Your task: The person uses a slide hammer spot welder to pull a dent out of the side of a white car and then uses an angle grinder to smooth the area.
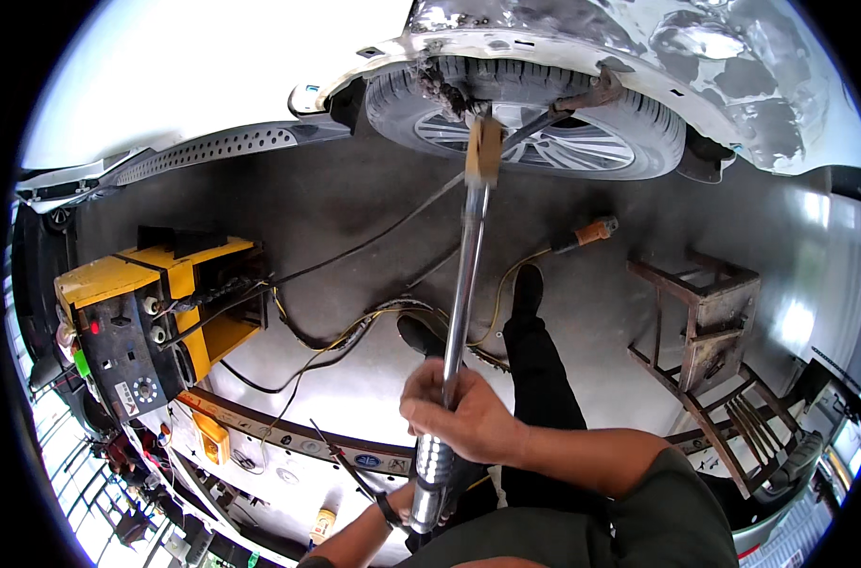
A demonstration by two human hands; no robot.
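Observation:
A long chrome rod tool [472, 246], which looks like a slide-hammer dent puller, slants up from my body toward the car's front wheel [525, 123]. My right hand [468, 417] is wrapped around its shaft, just above a ribbed metal grip [434, 462]. Lower down, my left hand [417, 506] is at the butt end, partly hidden by it; its fingers seem curled there. At the far end is a tan block [484, 151], slightly blurred, in front of the tyre. Whether the tip touches the wheel arch [506, 43] I cannot tell. A rusty-brown clamp-like piece [596, 93] sits at the arch.
A yellow and black machine [156, 322] stands at left, its dark cable [383, 232] running to the wheel. An orange grinder [589, 233] lies on the floor with a yellow cord. A rusty metal stool [710, 322] is at right. A white panel [298, 464] lies behind.

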